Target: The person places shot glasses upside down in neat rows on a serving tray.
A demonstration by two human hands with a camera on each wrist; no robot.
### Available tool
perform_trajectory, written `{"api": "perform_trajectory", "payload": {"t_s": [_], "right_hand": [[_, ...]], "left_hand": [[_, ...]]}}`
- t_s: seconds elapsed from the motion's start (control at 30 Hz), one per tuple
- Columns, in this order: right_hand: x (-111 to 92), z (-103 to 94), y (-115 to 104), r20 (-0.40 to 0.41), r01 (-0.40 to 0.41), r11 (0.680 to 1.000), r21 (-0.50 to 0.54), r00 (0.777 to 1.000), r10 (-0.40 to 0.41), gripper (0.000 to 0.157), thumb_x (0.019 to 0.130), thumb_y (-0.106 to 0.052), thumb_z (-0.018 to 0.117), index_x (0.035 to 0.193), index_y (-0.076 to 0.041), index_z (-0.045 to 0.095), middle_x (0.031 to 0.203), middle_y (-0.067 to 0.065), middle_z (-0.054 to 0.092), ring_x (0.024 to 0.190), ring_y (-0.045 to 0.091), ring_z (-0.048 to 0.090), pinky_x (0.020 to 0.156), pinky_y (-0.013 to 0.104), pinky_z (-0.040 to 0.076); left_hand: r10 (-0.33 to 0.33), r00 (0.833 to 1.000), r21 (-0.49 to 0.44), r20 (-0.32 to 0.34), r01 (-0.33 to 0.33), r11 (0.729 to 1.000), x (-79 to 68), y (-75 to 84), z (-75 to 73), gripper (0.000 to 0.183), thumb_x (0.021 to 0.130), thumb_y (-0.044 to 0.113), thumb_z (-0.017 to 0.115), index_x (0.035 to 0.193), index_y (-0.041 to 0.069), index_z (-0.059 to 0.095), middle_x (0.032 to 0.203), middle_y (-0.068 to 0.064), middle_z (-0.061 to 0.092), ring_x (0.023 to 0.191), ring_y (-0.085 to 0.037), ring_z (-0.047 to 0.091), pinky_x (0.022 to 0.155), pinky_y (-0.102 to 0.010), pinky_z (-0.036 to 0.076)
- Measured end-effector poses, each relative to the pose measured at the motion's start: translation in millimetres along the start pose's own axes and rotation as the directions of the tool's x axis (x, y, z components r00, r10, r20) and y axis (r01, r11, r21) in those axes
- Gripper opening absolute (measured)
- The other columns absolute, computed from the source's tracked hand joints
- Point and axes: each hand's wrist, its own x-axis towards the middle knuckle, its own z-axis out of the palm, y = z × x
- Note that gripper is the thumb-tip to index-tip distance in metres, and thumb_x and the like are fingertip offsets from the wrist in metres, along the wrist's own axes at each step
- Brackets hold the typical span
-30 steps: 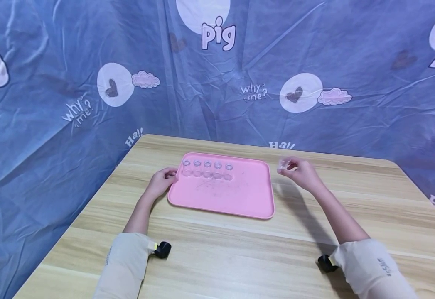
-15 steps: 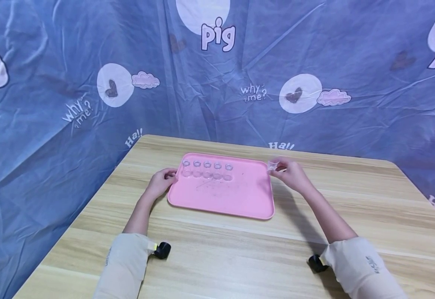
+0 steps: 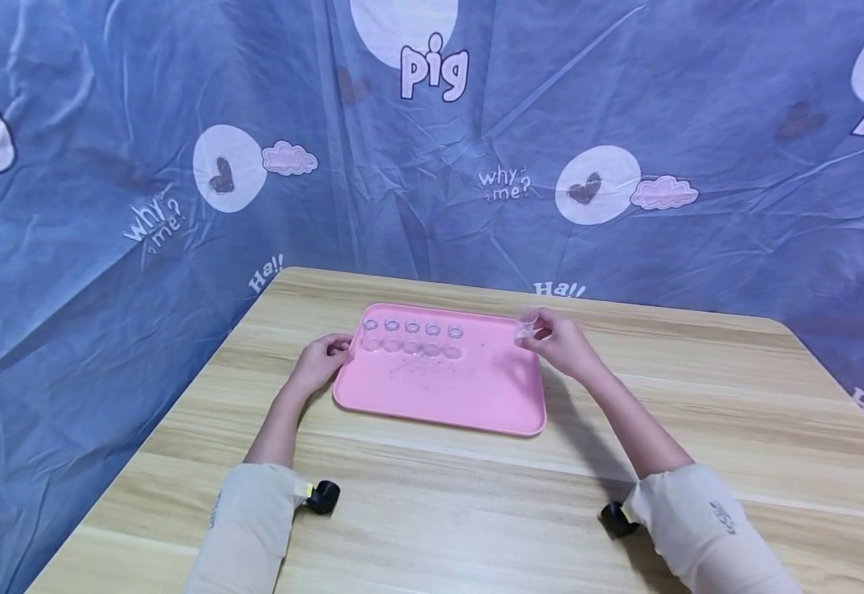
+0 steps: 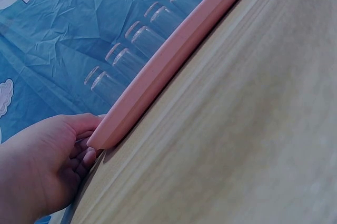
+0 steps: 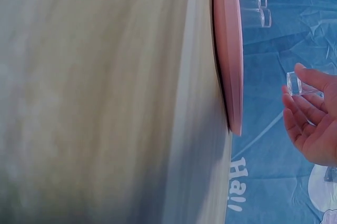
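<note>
My left hand [image 3: 319, 363] grips the left rim of a pink tray [image 3: 432, 396], with thumb and fingers at its edge in the left wrist view. My right hand [image 3: 574, 346] pinches a small clear cup [image 5: 294, 83] between thumb and fingers. In the head view it is held above the tray's far right corner, apart from the tray. Several matching clear cups [image 3: 413, 338] stand in a row along the tray's far left side. The left wrist view shows these cups [image 4: 145, 37] rising above the tray rim.
The tray lies on a wood-grain table [image 3: 461, 511]. A blue patterned cloth [image 3: 432, 206] hangs behind the table's far edge. A black wrist camera [image 3: 323, 497] sits on the left sleeve and another camera [image 3: 617, 520] on the right sleeve.
My right hand has moved left with the clear cup, from beside the tray to over its right side. The left hand, the tray and the row of cups stay in place.
</note>
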Motion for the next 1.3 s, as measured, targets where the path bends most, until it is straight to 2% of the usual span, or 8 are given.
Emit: {"api": "perform_trajectory", "payload": {"t_s": [0.3,0.63,0.87,1.03,1.2,1.3], "right_hand": [[2,8.1,-4,0.03,-0.021,0.999,-0.027,0.999,0.021,0.028,0.074,-0.005,0.074,0.096,0.006,0.059,0.083,0.014,0.06,0.075,0.025,0.056,0.065,0.032,0.047],[4,10.1,-4,0.045,-0.007,0.998,-0.06,0.999,0.01,0.024,0.076,-0.008,0.073,0.096,0.002,0.064,0.077,0.008,0.06,0.066,0.019,0.051,0.056,0.029,0.044],[7,12.0,-8,0.029,0.006,0.993,-0.115,1.0,-0.003,0.026,0.077,-0.009,0.073,0.099,0.001,0.066,0.093,0.015,0.056,0.074,0.023,0.051,0.062,0.032,0.044],[10,13.8,-9,0.033,0.031,0.991,-0.129,0.999,-0.027,0.024,0.078,-0.011,0.072,0.099,0.001,0.067,0.089,0.013,0.055,0.074,0.023,0.05,0.062,0.032,0.044],[14,14.1,-9,0.046,0.066,0.989,-0.131,0.997,-0.06,0.028,0.081,-0.021,0.071,0.1,0.0,0.068,0.087,0.01,0.058,0.076,0.022,0.052,0.065,0.033,0.045],[16,14.0,-9,0.059,0.058,0.992,-0.113,0.997,-0.052,0.03,0.082,-0.021,0.07,0.102,0.0,0.067,0.088,0.011,0.06,0.078,0.023,0.054,0.067,0.034,0.046]], "left_hand": [[-0.007,1.0,0.005,0.014,0.006,1.0,-1.9,-3.1,1.7,0.037,0.088,0.007,0.056,0.122,-0.007,0.053,0.102,-0.018,0.058,0.092,-0.028,0.053,0.082,-0.037,0.044],[-0.03,0.999,0.001,0.018,0.03,1.0,-3.3,-4.7,2.1,0.035,0.089,0.008,0.056,0.122,-0.005,0.054,0.102,-0.017,0.058,0.093,-0.027,0.052,0.083,-0.037,0.043],[-0.018,1.0,0.006,0.01,0.018,1.0,-3.2,-4.9,1.4,0.036,0.088,0.008,0.056,0.122,-0.005,0.054,0.102,-0.018,0.058,0.094,-0.028,0.053,0.084,-0.038,0.043],[-0.021,1.0,0.008,0.013,0.021,1.0,-2.5,-3.1,0.8,0.037,0.088,0.007,0.056,0.122,-0.005,0.053,0.103,-0.018,0.058,0.094,-0.028,0.052,0.084,-0.038,0.043],[-0.019,1.0,0.006,0.016,0.019,1.0,-0.6,-2.0,0.4,0.037,0.088,0.007,0.056,0.123,-0.005,0.053,0.104,-0.018,0.058,0.095,-0.028,0.052,0.085,-0.038,0.043],[-0.018,1.0,0.008,0.015,0.018,1.0,0.9,-1.5,0.4,0.037,0.089,0.007,0.056,0.123,-0.005,0.053,0.104,-0.018,0.058,0.094,-0.028,0.052,0.084,-0.037,0.043]]}}
